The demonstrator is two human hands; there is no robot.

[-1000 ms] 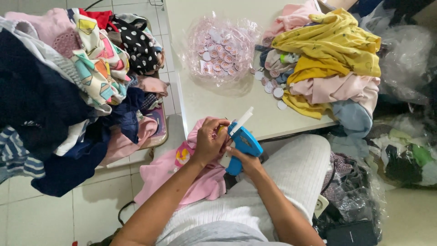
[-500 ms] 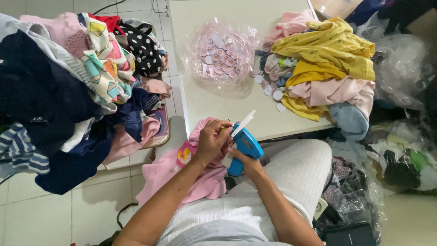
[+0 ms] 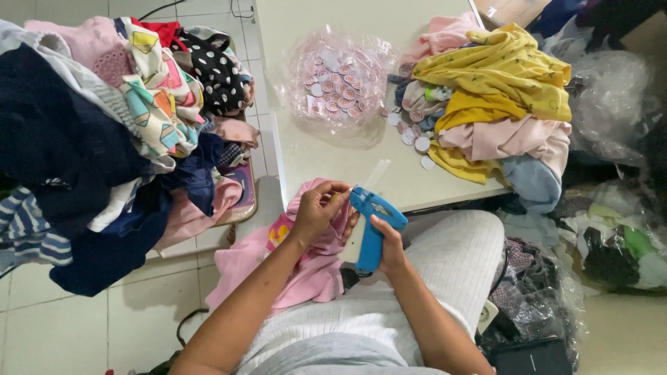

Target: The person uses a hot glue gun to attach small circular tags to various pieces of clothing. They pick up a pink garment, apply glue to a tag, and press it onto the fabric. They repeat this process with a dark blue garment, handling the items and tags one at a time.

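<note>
Gripping a blue tagging gun (image 3: 374, 226), the right hand (image 3: 389, 239) aims its tip at the pink garment (image 3: 306, 267), pinched closed by the left hand (image 3: 316, 208). Both sit just below the white table (image 3: 326, 156) edge, on the lap.

1. A pale floor (image 3: 42, 326) of large square tiles fills the 7 o'clock corner.
2. A white table (image 3: 326, 153) runs from centre to 12 o'clock, under even, soft light.
3. A heap of mixed clothes (image 3: 90, 139) sits at 9 o'clock.
4. Clear plastic bags (image 3: 611, 90) crowd 3 o'clock.
</note>
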